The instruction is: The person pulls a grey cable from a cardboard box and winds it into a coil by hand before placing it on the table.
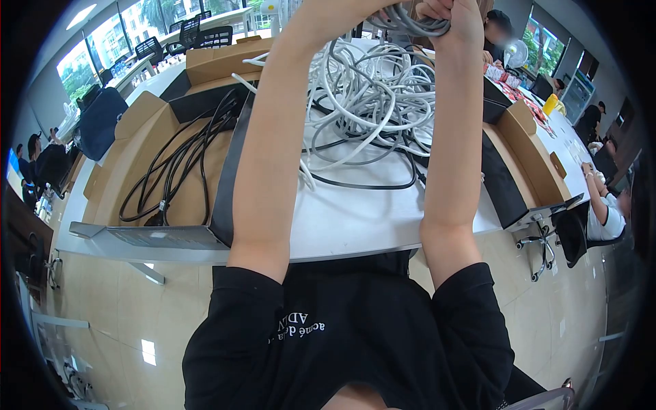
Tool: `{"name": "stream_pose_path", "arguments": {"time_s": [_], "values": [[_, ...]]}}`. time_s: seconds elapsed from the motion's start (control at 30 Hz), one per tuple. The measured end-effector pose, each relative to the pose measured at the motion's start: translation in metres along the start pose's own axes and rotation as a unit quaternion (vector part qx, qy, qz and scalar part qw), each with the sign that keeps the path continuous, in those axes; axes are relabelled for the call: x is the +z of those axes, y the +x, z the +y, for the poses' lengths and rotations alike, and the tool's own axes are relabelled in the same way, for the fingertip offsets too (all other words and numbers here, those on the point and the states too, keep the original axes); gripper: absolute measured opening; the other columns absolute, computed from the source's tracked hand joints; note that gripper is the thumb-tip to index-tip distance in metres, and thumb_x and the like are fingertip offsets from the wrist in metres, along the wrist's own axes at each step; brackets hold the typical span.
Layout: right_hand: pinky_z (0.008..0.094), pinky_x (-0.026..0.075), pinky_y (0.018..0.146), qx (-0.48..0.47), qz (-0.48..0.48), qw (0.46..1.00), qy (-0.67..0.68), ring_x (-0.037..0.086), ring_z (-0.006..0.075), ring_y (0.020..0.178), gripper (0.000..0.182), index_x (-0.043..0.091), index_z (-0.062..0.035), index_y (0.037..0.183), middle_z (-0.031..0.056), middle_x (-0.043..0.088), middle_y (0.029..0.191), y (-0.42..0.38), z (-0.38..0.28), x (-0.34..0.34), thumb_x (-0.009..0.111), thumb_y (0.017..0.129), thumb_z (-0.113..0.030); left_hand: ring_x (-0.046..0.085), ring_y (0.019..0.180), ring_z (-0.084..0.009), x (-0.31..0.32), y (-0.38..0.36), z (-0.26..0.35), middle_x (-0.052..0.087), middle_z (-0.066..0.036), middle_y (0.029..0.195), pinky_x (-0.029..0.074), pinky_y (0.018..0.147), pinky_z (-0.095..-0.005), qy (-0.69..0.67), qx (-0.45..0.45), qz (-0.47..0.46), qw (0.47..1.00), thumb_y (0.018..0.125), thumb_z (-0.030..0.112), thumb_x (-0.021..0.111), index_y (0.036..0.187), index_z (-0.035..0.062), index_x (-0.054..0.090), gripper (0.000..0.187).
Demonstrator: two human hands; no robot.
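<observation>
A coiled bundle of grey cable (408, 22) is held up at the top edge of the view. The curled fingers of my right hand (441, 9) close around the right side of the coil. My left hand (365, 5) reaches across to its left side, but the top edge cuts it off and its fingers are hidden. Beneath the hands, a tangled heap of white and grey cables (369, 96) lies on the white table (355, 222). A few black cables (369, 186) run under and in front of this heap.
An open cardboard box (143, 130) on the left holds a bundled black cable (184, 164). Another open box (523, 160) stands at the right. A swivel chair (543, 246) is beyond the table's right edge. Other people are around the room, one seated (605, 212) at the right.
</observation>
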State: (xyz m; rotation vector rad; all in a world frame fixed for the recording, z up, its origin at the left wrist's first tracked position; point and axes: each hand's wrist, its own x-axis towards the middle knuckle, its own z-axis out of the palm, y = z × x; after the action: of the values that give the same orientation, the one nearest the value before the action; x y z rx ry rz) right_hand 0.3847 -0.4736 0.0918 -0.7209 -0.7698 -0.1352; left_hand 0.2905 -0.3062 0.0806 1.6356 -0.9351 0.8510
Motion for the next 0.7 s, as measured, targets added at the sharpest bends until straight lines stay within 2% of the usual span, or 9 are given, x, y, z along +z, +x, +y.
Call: {"name": "stream_pose_path", "arguments": {"time_s": [0.03, 0.13, 0.23, 0.3, 0.37, 0.43, 0.53, 0.6, 0.7], "values": [[0.0233, 0.021, 0.041, 0.015, -0.012, 0.999, 0.043, 0.027, 0.0059, 0.041, 0.046, 0.054, -0.0193, 0.071, -0.0084, 0.028, 0.05, 0.002, 0.004, -0.003, 0.063, 0.101, -0.054, 0.063, 0.08, -0.0094, 0.004, 0.002, -0.002, 0.07, -0.005, 0.092, 0.05, 0.07, -0.024, -0.028, 0.007, 0.008, 1.0, 0.089, 0.033, 0.08, 0.113, -0.0049, 0.066, 0.047], [0.0234, 0.02, 0.041, 0.044, -0.046, 0.992, 0.113, 0.024, 0.0059, 0.042, 0.046, 0.054, -0.0194, 0.072, -0.0085, 0.024, 0.051, 0.005, 0.018, -0.006, 0.062, 0.101, -0.054, 0.065, 0.087, -0.0118, 0.009, 0.005, -0.004, 0.071, -0.008, 0.097, 0.052, 0.076, -0.0263, 0.006, -0.035, 0.075, 0.997, 0.088, 0.031, 0.08, 0.113, -0.0062, 0.065, 0.047], [0.0234, 0.02, 0.042, 0.066, 0.009, 0.985, 0.161, 0.022, 0.0062, 0.043, 0.045, 0.053, -0.0181, 0.073, -0.0079, 0.024, 0.052, 0.001, 0.028, 0.008, 0.063, 0.101, -0.052, 0.067, 0.089, -0.0147, 0.014, 0.002, 0.006, 0.072, -0.01, 0.099, 0.053, 0.078, -0.0287, 0.167, 0.028, 0.174, 0.97, 0.086, 0.03, 0.08, 0.113, -0.0058, 0.066, 0.047], [0.0241, 0.019, 0.042, 0.077, 0.057, 0.977, 0.193, 0.021, 0.007, 0.044, 0.049, 0.049, -0.0173, 0.071, -0.0071, 0.024, 0.052, -0.001, 0.031, 0.014, 0.065, 0.1, -0.053, 0.067, 0.088, -0.017, 0.01, 0.004, -0.009, 0.072, -0.011, 0.099, 0.054, 0.079, -0.031, 0.157, 0.044, 0.187, 0.969, 0.085, 0.03, 0.08, 0.114, -0.0053, 0.065, 0.049], [0.0249, 0.019, 0.042, 0.067, 0.078, 0.973, 0.206, 0.02, 0.0077, 0.044, 0.053, 0.043, -0.0177, 0.067, -0.0066, 0.023, 0.052, -0.004, 0.028, 0.016, 0.065, 0.099, -0.054, 0.067, 0.086, -0.0177, 0.005, 0.005, -0.014, 0.072, -0.01, 0.097, 0.053, 0.077, -0.0322, 0.102, 0.026, 0.152, 0.983, 0.084, 0.032, 0.08, 0.112, -0.0042, 0.066, 0.047], [0.0258, 0.02, 0.043, 0.064, 0.083, 0.969, 0.223, 0.02, 0.0086, 0.044, 0.058, 0.038, -0.0183, 0.064, -0.0061, 0.022, 0.051, -0.001, 0.029, 0.012, 0.066, 0.098, -0.057, 0.066, 0.084, -0.0168, -0.002, 0.005, -0.009, 0.072, -0.009, 0.094, 0.052, 0.073, -0.032, 0.004, -0.027, 0.065, 0.997, 0.084, 0.034, 0.08, 0.105, -0.0025, 0.07, 0.044], [0.027, 0.022, 0.044, 0.075, 0.068, 0.959, 0.263, 0.021, 0.0104, 0.044, 0.064, 0.032, -0.0197, 0.06, -0.0051, 0.021, 0.049, 0.009, 0.032, -0.007, 0.064, 0.096, -0.061, 0.062, 0.074, -0.0128, -0.005, 0.002, 0.013, 0.071, -0.005, 0.085, 0.046, 0.062, -0.0282, 0.021, -0.195, -0.003, 0.981, 0.084, 0.04, 0.078, 0.091, 0.001, 0.073, 0.039], [0.0276, 0.025, 0.045, 0.09, 0.055, 0.947, 0.303, 0.023, 0.0117, 0.045, 0.066, 0.03, -0.0206, 0.058, -0.004, 0.02, 0.048, 0.006, 0.03, -0.005, 0.063, 0.096, -0.064, 0.057, 0.066, -0.0098, -0.001, 0.0, 0.007, 0.069, -0.002, 0.078, 0.04, 0.057, -0.0251, -0.014, -0.193, 0.016, 0.981, 0.086, 0.04, 0.075, 0.084, 0.0031, 0.074, 0.037], [0.0273, 0.031, 0.046, 0.091, 0.157, 0.944, 0.274, 0.03, 0.013, 0.045, 0.065, 0.032, -0.0205, 0.06, -0.0019, 0.026, 0.048, -0.005, 0.026, 0.021, 0.061, 0.095, -0.068, 0.053, 0.059, -0.0081, 0.01, -0.001, -0.006, 0.067, 0.0, 0.071, 0.037, 0.054, -0.0228, -0.051, -0.143, 0.055, 0.987, 0.09, 0.037, 0.07, 0.083, 0.0036, 0.075, 0.034]]}}
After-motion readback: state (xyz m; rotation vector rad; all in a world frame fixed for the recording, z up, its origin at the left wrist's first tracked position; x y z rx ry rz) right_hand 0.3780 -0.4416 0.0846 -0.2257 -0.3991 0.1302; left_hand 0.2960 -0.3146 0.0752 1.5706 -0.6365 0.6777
